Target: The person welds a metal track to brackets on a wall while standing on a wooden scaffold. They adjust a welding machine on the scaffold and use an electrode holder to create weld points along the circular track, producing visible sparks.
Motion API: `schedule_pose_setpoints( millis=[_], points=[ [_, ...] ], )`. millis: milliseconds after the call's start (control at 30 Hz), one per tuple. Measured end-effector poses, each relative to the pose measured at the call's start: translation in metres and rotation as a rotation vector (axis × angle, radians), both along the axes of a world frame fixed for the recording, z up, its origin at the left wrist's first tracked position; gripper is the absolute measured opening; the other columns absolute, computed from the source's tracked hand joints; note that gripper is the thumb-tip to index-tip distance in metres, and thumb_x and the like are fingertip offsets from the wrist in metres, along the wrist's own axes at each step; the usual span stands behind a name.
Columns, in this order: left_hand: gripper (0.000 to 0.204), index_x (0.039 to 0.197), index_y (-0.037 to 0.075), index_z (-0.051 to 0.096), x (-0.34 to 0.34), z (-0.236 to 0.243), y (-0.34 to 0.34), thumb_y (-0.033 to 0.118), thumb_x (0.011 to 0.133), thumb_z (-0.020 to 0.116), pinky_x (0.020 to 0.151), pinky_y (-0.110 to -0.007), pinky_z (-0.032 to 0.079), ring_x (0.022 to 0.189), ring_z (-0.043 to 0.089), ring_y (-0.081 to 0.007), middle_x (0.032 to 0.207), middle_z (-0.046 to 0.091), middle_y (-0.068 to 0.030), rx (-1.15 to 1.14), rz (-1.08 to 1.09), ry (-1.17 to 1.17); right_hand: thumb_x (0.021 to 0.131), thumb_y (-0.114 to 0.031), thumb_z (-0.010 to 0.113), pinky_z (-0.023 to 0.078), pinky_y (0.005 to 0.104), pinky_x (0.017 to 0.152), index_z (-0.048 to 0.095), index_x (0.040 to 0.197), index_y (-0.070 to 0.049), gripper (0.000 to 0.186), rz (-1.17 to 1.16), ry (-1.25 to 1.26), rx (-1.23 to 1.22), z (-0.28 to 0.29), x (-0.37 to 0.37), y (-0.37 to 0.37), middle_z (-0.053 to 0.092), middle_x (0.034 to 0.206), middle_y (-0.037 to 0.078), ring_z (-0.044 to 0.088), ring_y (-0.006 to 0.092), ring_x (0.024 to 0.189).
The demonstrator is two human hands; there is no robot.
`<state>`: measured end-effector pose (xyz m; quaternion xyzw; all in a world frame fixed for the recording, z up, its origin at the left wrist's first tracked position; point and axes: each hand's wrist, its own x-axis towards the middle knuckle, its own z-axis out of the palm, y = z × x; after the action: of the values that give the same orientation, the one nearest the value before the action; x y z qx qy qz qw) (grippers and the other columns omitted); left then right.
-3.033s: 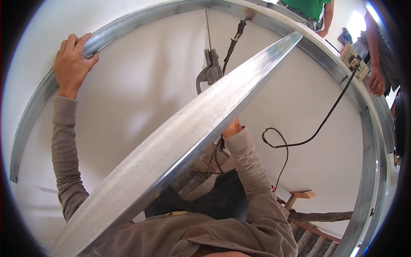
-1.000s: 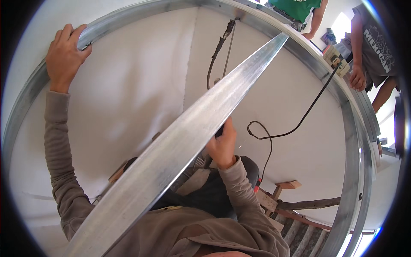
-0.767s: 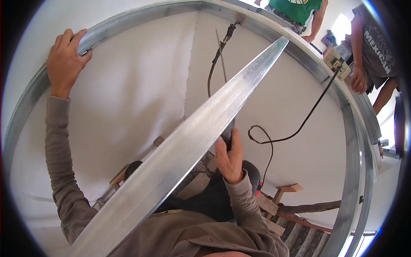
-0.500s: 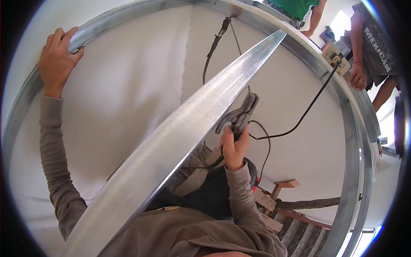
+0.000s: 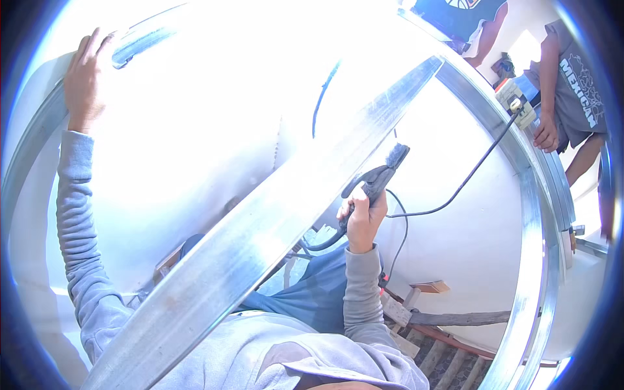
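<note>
My left hand (image 5: 88,84) grips the galvanized curved metal frame (image 5: 36,140) at the upper left. A straight metal channel (image 5: 234,266) crosses diagonally in front of me, from lower left to upper right. My right hand (image 5: 364,221), just right of the channel, is closed on a dark welding electrode holder (image 5: 383,172) with a cable below it. A thin rod shows above the holder. A white glare washes out much of the upper middle, so the rod's tip cannot be made out.
Two co-workers stand beyond the frame at upper right, one's hand (image 5: 546,136) hanging by its outer edge. A pale box (image 5: 520,110) on the rim has a looping black cable (image 5: 468,175). Wooden planks and a rough beam (image 5: 461,317) lie at lower right, above slats.
My right hand has come out from behind the channel, moving up and right with the electrode holder. A strong white glare has appeared over the upper middle. My left hand remains on the frame.
</note>
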<state>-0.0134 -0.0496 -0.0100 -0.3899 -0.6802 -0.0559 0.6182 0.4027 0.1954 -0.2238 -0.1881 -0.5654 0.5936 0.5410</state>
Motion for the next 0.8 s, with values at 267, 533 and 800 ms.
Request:
schedule_pose_setpoints(
  millis=[267, 533, 800],
  points=[
    [0.052, 0.128, 0.02, 0.07, -0.001, 0.0, 0.005, 0.023, 0.077, 0.082, 0.085, -0.035, 0.055, 0.096, 0.061, -0.0203, 0.102, 0.058, 0.0004, -0.052, -0.02, -0.132, 0.1, -0.007, 0.056, 0.044, 0.0262, 0.048, 0.051, 0.102, -0.003, 0.006, -0.01, -0.016, -0.002, 0.001, 0.002, -0.006, 0.056, 0.076, 0.003, 0.051, 0.0094, 0.051],
    [0.053, 0.125, 0.021, 0.07, -0.006, -0.001, 0.001, 0.027, 0.075, 0.086, 0.085, -0.033, 0.058, 0.101, 0.063, -0.0155, 0.109, 0.062, 0.0057, -0.024, 0.034, -0.082, 0.1, -0.009, 0.054, 0.048, 0.0299, 0.048, 0.05, 0.101, -0.002, 0.008, 0.029, -0.064, 0.004, 0.002, -0.001, -0.003, 0.052, 0.073, 0.006, 0.052, 0.0135, 0.051],
    [0.052, 0.13, 0.019, 0.069, -0.009, 0.0, 0.001, 0.021, 0.079, 0.079, 0.088, -0.036, 0.055, 0.103, 0.062, -0.022, 0.111, 0.062, -0.0008, -0.061, 0.05, -0.2, 0.099, -0.006, 0.055, 0.045, 0.0265, 0.047, 0.051, 0.103, -0.001, 0.007, 0.005, 0.003, -0.013, 0.004, -0.003, -0.003, 0.055, 0.074, 0.003, 0.05, 0.0098, 0.05]
  ],
)
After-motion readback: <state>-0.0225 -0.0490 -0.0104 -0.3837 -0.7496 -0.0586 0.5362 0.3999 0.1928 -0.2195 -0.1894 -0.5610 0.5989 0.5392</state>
